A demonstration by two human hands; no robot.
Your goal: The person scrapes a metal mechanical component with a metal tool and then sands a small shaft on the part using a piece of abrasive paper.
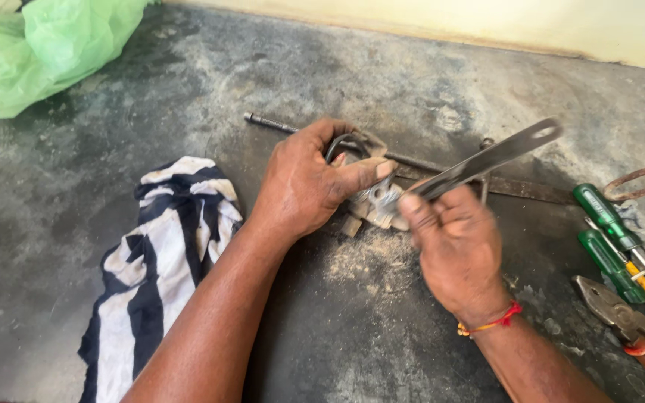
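Our left hand [304,183] grips a small metal fitting [373,203] mid-floor, thumb pressed along its top. Our right hand [457,250] is closed round a flat spanner [487,158], its head on the fitting. A rod [278,125] lies behind, striped cloth [162,254] left, screwdrivers [610,224] and pliers [621,317] by the floor's right edge.

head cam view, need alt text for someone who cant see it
Two bare hands work over a stained concrete floor: the left hand grips a small metal fitting while the right hand holds a flat metal wrench to it. A striped cloth lies to the left, green-handled screwdrivers and pliers to the right.
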